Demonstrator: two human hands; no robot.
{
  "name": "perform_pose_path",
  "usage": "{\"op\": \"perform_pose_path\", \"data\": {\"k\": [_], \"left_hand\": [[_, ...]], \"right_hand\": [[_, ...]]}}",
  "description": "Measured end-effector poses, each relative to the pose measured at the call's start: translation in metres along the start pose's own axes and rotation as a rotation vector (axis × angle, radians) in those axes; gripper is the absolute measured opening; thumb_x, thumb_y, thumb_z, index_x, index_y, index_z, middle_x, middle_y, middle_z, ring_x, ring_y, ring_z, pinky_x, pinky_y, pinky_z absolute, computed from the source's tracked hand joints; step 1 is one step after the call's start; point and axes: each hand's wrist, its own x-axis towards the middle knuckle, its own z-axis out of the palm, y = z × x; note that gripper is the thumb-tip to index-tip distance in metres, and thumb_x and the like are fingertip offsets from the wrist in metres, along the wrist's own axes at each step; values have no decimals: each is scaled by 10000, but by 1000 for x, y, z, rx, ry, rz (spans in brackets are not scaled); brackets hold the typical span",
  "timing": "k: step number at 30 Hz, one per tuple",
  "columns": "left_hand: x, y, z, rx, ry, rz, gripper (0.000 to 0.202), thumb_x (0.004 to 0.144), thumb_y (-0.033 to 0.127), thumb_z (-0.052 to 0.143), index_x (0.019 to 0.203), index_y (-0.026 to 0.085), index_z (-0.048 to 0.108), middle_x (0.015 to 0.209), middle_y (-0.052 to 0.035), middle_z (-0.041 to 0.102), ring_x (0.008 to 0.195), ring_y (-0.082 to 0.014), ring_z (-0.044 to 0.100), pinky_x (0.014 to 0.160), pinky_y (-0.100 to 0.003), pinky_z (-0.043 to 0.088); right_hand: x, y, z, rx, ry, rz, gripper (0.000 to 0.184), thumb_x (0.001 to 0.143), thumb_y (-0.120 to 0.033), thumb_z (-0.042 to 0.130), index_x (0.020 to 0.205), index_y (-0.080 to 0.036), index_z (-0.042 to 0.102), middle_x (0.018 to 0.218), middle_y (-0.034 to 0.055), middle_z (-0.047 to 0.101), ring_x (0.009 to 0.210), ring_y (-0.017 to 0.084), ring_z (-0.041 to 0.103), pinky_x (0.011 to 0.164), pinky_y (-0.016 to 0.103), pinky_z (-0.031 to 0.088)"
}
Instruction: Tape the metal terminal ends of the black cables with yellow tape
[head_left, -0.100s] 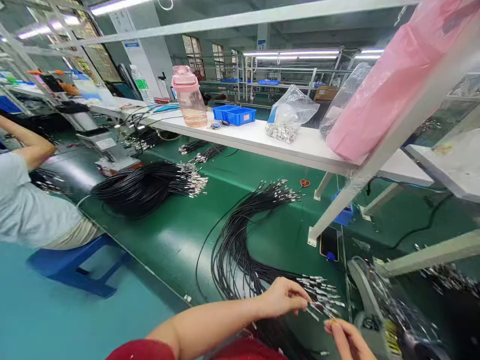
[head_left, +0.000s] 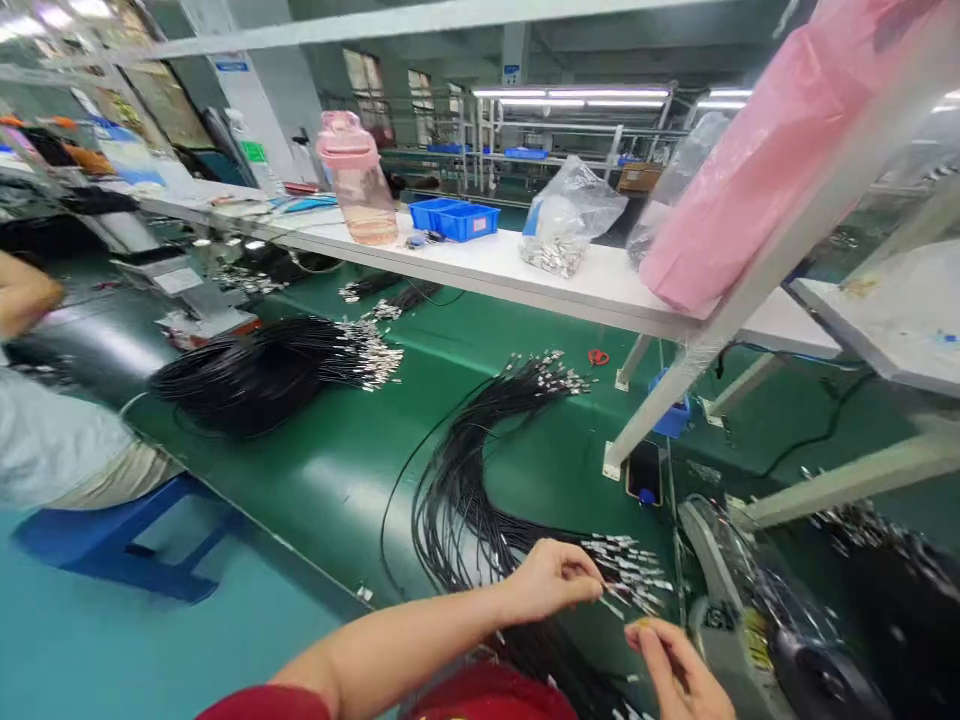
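At the lower middle, my left hand is closed, thumb and forefinger pinched together beside the silver cable ends. What sits between its fingertips is too small to make out. My right hand, lower right, is also pinched closed, with a tiny yellowish bit at its fingertips that I cannot name. A small gap separates the two hands. Just beyond them lie the silver connector tips of a bundle of black cables, which curves back over the green table. More black cables hang below my left forearm.
A coiled cable bundle lies left on the green table. The white shelf holds a pink bottle, blue bins and bags. A phone and tape dispenser are right; a co-worker sits left.
The whole view has shifted slightly, so the scene sits further left. Both hands stay pinched, much as before, close to each other.
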Motion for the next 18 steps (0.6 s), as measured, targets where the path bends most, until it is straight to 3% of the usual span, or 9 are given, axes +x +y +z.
{"op": "perform_pose_path", "data": {"k": [4,7,18], "left_hand": [[-17,12,-2,61,7,62,262,811,350,643,837,103,728,693,-21,647,639,-120,532,617,-210,403],[-19,13,-4,82,-54,37,282,858,379,610,875,115,706,689,-6,621,638,-120,511,604,-208,383],[-22,9,0,152,-147,35,300,882,400,585,879,119,687,687,3,570,632,-120,458,593,-216,348]], "right_hand": [[-22,-34,12,-36,-59,-224,326,880,-474,547,848,-193,708,874,67,746,790,221,695,739,253,529],[-24,-48,17,-83,-66,-281,267,916,-358,513,813,-192,695,790,38,719,741,190,654,709,247,485],[-22,-34,26,1,-73,-250,209,896,-269,575,763,-183,713,748,7,712,694,153,618,671,221,442]]}}
